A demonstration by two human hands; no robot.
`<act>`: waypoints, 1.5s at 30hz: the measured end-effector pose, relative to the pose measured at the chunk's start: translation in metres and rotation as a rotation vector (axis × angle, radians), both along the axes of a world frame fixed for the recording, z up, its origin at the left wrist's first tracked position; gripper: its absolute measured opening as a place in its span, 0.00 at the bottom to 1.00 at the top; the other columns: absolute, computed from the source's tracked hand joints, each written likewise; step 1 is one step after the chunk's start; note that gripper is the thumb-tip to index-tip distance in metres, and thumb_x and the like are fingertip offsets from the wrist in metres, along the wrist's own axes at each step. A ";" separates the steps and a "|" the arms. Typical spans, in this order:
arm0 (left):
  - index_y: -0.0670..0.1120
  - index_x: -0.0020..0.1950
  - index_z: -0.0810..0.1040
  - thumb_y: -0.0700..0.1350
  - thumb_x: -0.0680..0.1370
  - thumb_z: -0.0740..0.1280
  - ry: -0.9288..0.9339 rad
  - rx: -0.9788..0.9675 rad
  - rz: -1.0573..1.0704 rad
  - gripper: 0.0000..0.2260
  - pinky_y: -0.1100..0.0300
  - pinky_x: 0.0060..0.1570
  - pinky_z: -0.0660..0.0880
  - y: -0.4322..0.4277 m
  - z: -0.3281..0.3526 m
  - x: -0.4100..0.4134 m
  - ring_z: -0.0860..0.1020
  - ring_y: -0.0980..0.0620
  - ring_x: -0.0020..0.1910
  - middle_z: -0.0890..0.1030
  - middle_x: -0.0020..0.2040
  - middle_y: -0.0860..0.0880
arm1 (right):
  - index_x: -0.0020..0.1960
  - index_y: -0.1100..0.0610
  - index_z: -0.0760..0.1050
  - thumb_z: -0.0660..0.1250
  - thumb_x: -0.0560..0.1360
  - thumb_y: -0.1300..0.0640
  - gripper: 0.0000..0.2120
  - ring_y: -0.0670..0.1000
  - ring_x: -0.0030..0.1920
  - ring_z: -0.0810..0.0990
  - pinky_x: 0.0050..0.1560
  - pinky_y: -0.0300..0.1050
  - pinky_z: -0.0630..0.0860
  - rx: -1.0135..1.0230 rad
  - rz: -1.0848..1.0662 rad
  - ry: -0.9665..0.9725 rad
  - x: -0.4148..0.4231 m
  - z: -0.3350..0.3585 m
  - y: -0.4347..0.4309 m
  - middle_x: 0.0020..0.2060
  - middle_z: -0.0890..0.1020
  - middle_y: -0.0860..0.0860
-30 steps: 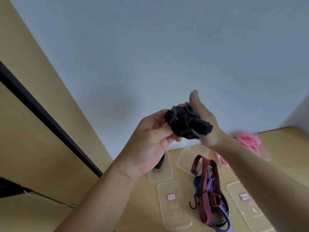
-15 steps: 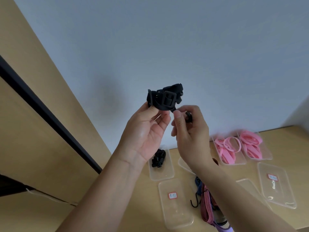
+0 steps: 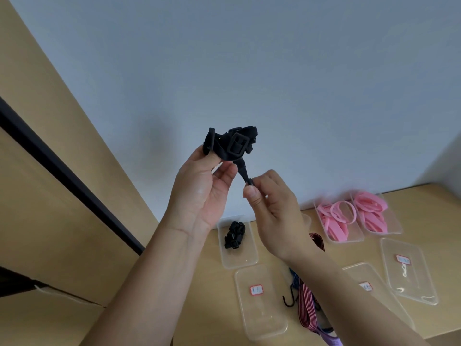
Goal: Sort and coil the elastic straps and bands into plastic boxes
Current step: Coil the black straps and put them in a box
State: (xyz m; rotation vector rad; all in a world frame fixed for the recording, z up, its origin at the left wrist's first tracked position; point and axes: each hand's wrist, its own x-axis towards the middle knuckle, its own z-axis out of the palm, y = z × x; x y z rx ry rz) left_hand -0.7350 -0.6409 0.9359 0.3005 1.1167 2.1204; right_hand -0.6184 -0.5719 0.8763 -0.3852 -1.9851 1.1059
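Note:
I hold a bunched black elastic strap point(image 3: 230, 144) with a square buckle up in front of the wall. My left hand point(image 3: 202, 193) grips the bundle from below with its fingertips. My right hand point(image 3: 272, 208) pinches the strap's loose tail end just below the bundle. On the table below, a clear plastic box point(image 3: 238, 258) holds another coiled black strap point(image 3: 234, 234). Two boxes at the back right hold pink bands point(image 3: 336, 218). A pile of red-striped, blue and purple hooked cords point(image 3: 306, 305) lies partly hidden under my right forearm.
Several clear lids or boxes with red-edged labels point(image 3: 259, 303) lie flat on the wooden table point(image 3: 424, 201). A tan panel with a black strip point(image 3: 62, 168) runs along the left. The grey wall stands behind the table.
The bundle went from pressed between both hands to held up by my left hand. My right hand let go of it and now pinches the tail, drawn a little down and right.

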 end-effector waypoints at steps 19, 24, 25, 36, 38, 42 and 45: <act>0.36 0.53 0.82 0.32 0.79 0.69 1.437 -0.289 0.593 0.05 0.59 0.39 0.75 -0.001 -0.042 0.005 0.74 0.55 0.41 0.78 0.42 0.44 | 0.40 0.59 0.73 0.61 0.82 0.61 0.12 0.43 0.36 0.70 0.39 0.31 0.64 0.133 -0.080 0.021 0.019 0.042 0.002 0.35 0.69 0.43; 0.35 0.55 0.82 0.32 0.79 0.68 1.626 -0.328 0.530 0.06 0.59 0.36 0.73 -0.008 -0.026 -0.001 0.73 0.50 0.39 0.76 0.43 0.42 | 0.40 0.61 0.75 0.60 0.83 0.58 0.14 0.42 0.34 0.71 0.36 0.29 0.64 0.176 -0.133 -0.004 0.015 0.053 0.019 0.33 0.71 0.43; 0.35 0.55 0.81 0.33 0.79 0.67 1.665 -0.349 0.490 0.07 0.64 0.38 0.72 -0.010 -0.023 -0.001 0.73 0.50 0.39 0.76 0.44 0.42 | 0.41 0.61 0.74 0.59 0.83 0.56 0.15 0.43 0.32 0.71 0.34 0.30 0.63 0.168 -0.142 -0.021 0.014 0.055 0.021 0.31 0.71 0.44; 0.35 0.52 0.80 0.39 0.81 0.62 1.848 -0.396 0.152 0.10 0.66 0.43 0.64 -0.024 -0.011 0.009 0.70 0.49 0.40 0.75 0.44 0.44 | 0.37 0.54 0.68 0.54 0.85 0.50 0.19 0.49 0.28 0.69 0.29 0.44 0.66 0.207 -0.075 -0.249 0.012 0.070 0.039 0.26 0.72 0.48; 0.36 0.51 0.80 0.39 0.81 0.63 1.905 -0.367 0.086 0.08 0.63 0.42 0.64 -0.025 -0.009 0.009 0.68 0.50 0.40 0.75 0.43 0.45 | 0.35 0.55 0.64 0.55 0.85 0.50 0.21 0.48 0.28 0.65 0.29 0.40 0.62 0.211 0.009 -0.332 0.012 0.076 0.045 0.25 0.68 0.47; 0.36 0.51 0.80 0.38 0.81 0.65 1.936 -0.299 -0.026 0.07 0.58 0.41 0.69 -0.027 -0.005 0.006 0.69 0.49 0.40 0.75 0.44 0.45 | 0.33 0.52 0.64 0.55 0.85 0.48 0.22 0.43 0.27 0.67 0.30 0.33 0.64 0.188 0.182 -0.523 0.011 0.090 0.057 0.23 0.69 0.41; 0.37 0.54 0.81 0.40 0.82 0.64 1.915 -0.256 -0.069 0.08 0.62 0.44 0.68 -0.029 -0.001 0.004 0.70 0.50 0.42 0.75 0.45 0.47 | 0.33 0.56 0.63 0.55 0.85 0.49 0.23 0.44 0.26 0.62 0.30 0.35 0.62 0.114 0.280 -0.540 0.009 0.098 0.062 0.23 0.65 0.42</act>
